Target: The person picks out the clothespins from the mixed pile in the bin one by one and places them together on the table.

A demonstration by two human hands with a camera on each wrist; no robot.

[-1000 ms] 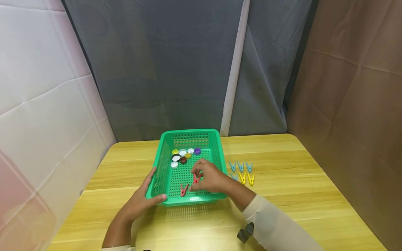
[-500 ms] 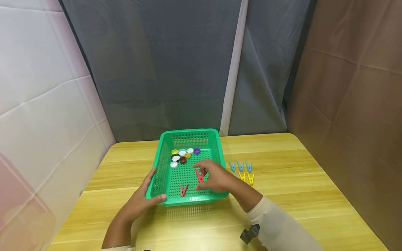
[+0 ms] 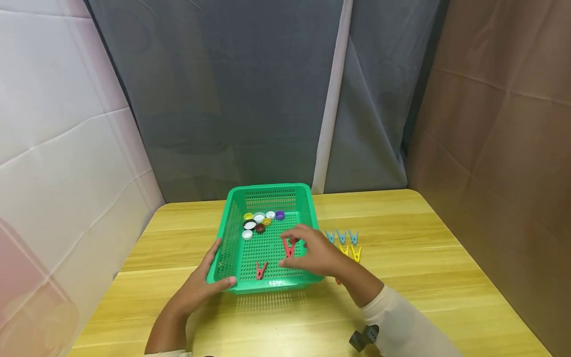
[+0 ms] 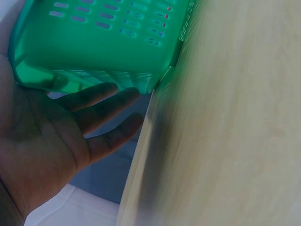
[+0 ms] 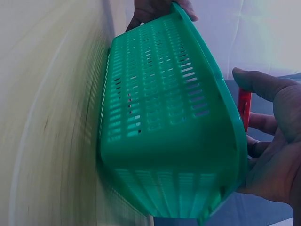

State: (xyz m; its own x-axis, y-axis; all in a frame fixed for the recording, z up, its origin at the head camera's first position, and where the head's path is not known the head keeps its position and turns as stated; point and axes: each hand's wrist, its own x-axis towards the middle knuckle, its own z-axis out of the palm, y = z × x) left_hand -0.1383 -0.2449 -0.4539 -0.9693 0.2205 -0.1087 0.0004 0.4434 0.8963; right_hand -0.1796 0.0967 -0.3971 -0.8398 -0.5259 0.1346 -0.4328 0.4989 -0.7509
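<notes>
The left hand rests at the near left corner of the green basket, its thumb lying over the front rim. Along the basket's outside, its other fingers are extended in the left wrist view. The right hand, over the basket's near right part, holds a red clothespin between thumb and fingers; more red shows among its curled fingers. In the right wrist view that clothespin stands just beyond the rim. Another red clothespin lies on the basket floor near the front.
Bottle caps in several colours lie at the basket's far left. On the wooden table, right of the basket, are blue clothespins and yellow clothespins, partly behind the right arm. A small red piece peeks out by the forearm.
The right hand has shifted right inside the basket with the red clothespin, which has turned more upright. Its forearm now covers a blue clothespin seen earlier. The left hand and basket stay put.
</notes>
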